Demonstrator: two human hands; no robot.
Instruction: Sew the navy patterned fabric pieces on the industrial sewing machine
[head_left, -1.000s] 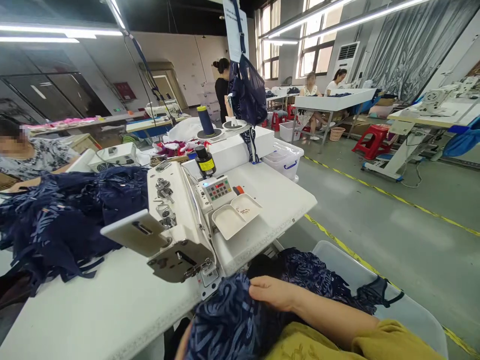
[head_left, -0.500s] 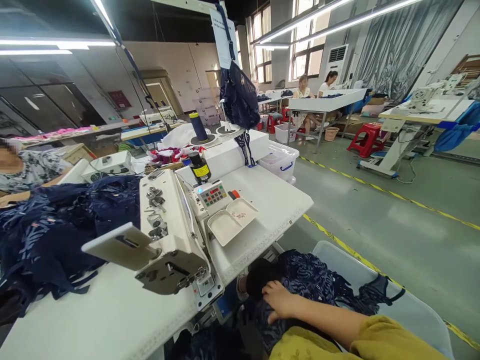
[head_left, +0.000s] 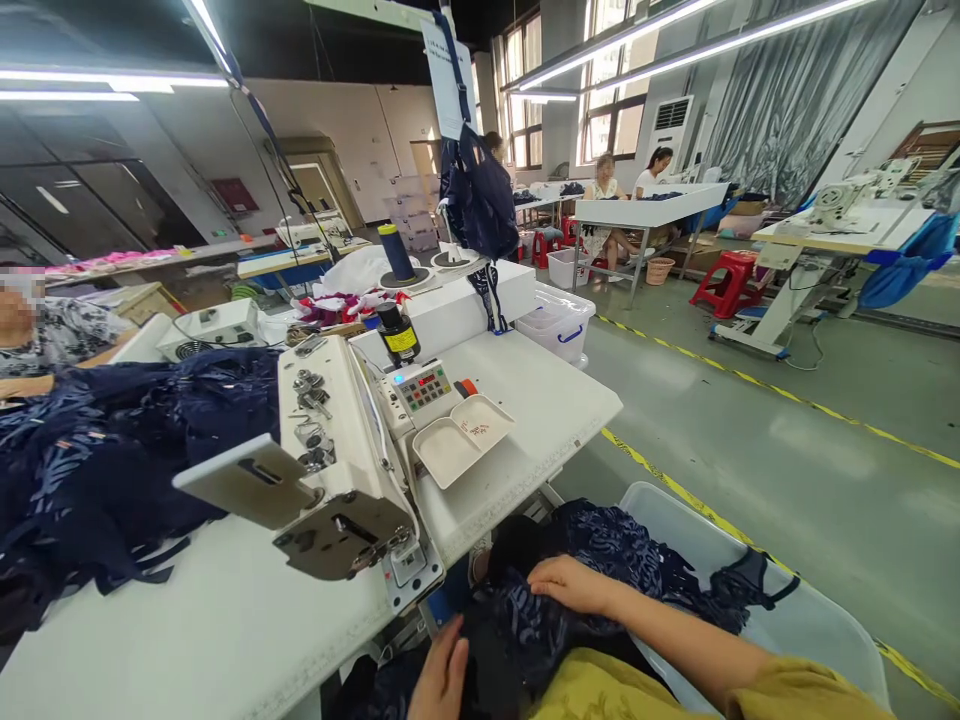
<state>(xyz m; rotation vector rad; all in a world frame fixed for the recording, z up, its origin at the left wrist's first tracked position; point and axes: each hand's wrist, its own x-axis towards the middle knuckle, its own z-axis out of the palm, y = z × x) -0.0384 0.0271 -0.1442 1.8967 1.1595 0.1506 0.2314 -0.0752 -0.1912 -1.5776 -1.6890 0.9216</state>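
Observation:
My right hand (head_left: 574,585) is closed, its thumb and fingers on the upper edge of a bunched navy patterned bra (head_left: 529,625) over my lap. My left hand (head_left: 442,670) is beside the dark fabric at the bottom, below the table edge, with its fingers stretched out and nothing visibly held. The white sewing machine (head_left: 341,470) stands on the table just ahead, and no cloth lies under its needle area. To my right, more navy patterned bras (head_left: 622,545) are heaped over a clear plastic bin (head_left: 817,640), one strap hanging over its side.
A large navy garment pile (head_left: 135,450) covers the table's left side. Behind the machine head are a control panel (head_left: 421,387), a two-part tray (head_left: 450,450) with small pieces, a black bottle (head_left: 397,335) and a thread cone (head_left: 395,252). A co-worker (head_left: 52,320) sits at far left.
The patterned fabric has dropped from beside the machine's needle plate to my lap. My right hand shifted slightly right; my left hand, out of sight half a second ago, has come into view with fingers extended.

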